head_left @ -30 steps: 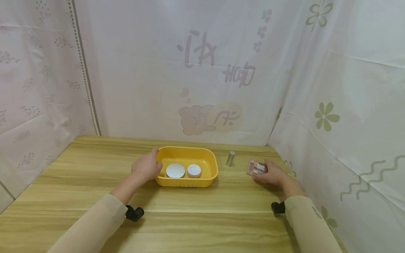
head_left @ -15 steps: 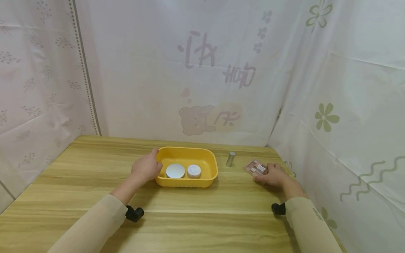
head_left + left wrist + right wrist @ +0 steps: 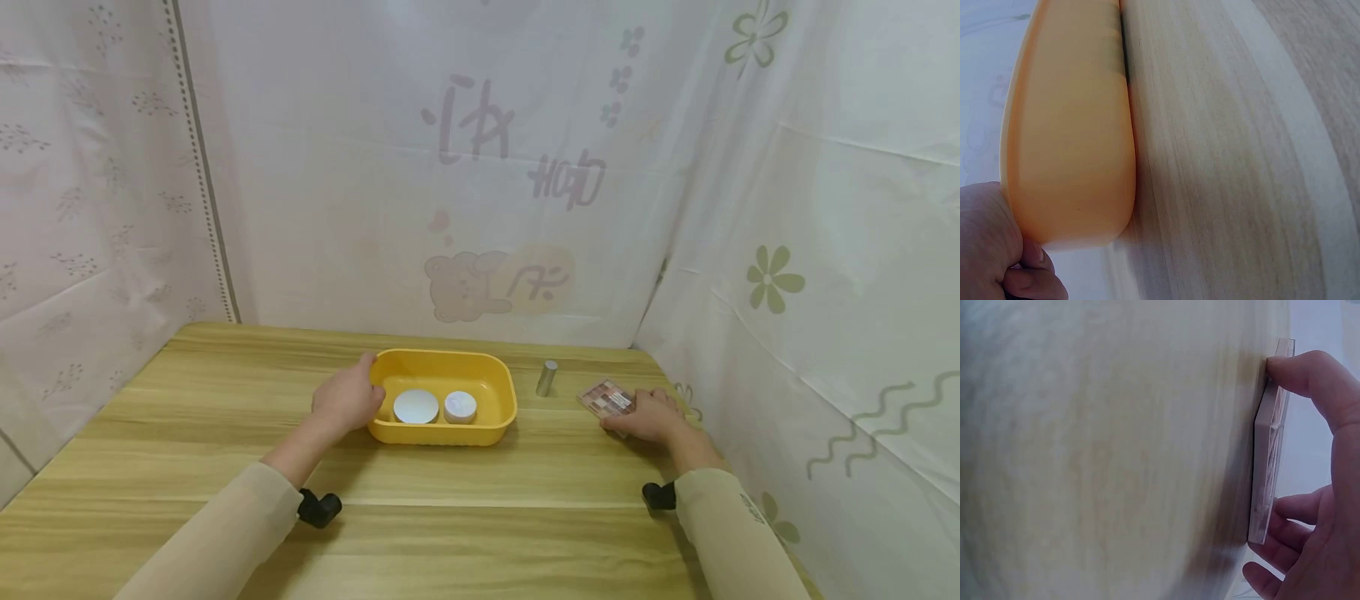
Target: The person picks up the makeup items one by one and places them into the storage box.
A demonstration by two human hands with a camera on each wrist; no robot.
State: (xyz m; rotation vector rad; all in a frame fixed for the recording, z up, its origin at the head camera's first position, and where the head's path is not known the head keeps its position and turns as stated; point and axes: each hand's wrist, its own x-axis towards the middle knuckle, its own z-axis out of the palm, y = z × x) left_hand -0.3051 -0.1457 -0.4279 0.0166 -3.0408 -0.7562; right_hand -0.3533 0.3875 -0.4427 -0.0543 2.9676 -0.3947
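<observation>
My left hand (image 3: 347,396) grips the left rim of a yellow plastic basin (image 3: 501,432), which stands on the table. In the left wrist view the thumb and fingers pinch the corner of the basin (image 3: 1072,137). Inside it lie a larger round white compact (image 3: 416,407) and a smaller round white-lidded jar (image 3: 460,407). Over on the right, my right hand (image 3: 651,417) holds a flat eyeshadow palette (image 3: 606,398) by its edges. The right wrist view has the palette (image 3: 1266,447) between thumb and fingers, low against the table surface.
A small silver cylindrical tube (image 3: 547,378) stands upright between the basin and the palette. The wooden table (image 3: 480,533) ends at a printed curtain (image 3: 337,208) behind and another at the right side.
The palette has turned in my right hand, so its corner now points left, and that hand has shifted slightly. My left hand and the basin have stayed put.
</observation>
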